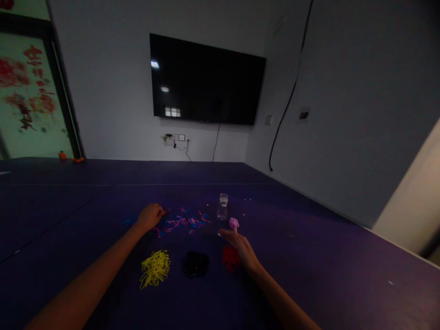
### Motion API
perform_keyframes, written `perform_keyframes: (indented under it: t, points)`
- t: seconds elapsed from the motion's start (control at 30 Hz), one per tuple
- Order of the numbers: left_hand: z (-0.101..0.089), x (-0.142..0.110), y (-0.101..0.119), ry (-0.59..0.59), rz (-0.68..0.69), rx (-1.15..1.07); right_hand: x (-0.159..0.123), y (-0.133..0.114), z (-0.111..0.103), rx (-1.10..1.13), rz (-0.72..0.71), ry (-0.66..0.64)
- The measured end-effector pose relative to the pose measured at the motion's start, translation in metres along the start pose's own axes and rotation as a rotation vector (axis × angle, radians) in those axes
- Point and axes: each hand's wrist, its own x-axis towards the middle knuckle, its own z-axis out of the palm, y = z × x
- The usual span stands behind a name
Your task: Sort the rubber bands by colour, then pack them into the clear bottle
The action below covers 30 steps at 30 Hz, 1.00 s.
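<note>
My left hand [151, 217] is over the left side of a loose scatter of pink and blue rubber bands [182, 222], fingers pinched together. At its fingertips shows a small red rubber band [167, 212]. My right hand [242, 246] hovers beside a red pile of rubber bands [230, 257] and partly covers it; its fingers are stretched out and hold nothing visible. Just beyond those fingers sits a small pink object [233, 223], its kind unclear. Behind it a clear bottle [222, 207] stands upright with its mouth uncovered.
Nearer me lie a yellow pile of rubber bands [155, 268] and a black pile [195, 264]. The dark purple table [309, 256] reaches to the walls. Small white bits dot it near the bottle. A black cable [288, 101] hangs on the right; a television [206, 82] is mounted ahead.
</note>
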Motion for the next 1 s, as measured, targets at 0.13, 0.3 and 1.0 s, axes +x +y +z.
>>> perform_keyframes:
  t: [0.13, 0.3, 1.0]
  points:
    - [0.009, 0.01, 0.015, -0.052, -0.04, 0.095, -0.005, -0.004, 0.001, -0.013, -0.028, 0.023]
    - [0.012, 0.013, 0.029, -0.104, -0.06, 0.194, -0.004, -0.005, -0.001, -0.041, -0.073, 0.128]
    - [-0.025, -0.037, 0.205, -0.209, 0.538, -0.04, 0.003, -0.006, -0.004, 0.115, 0.012, 0.258]
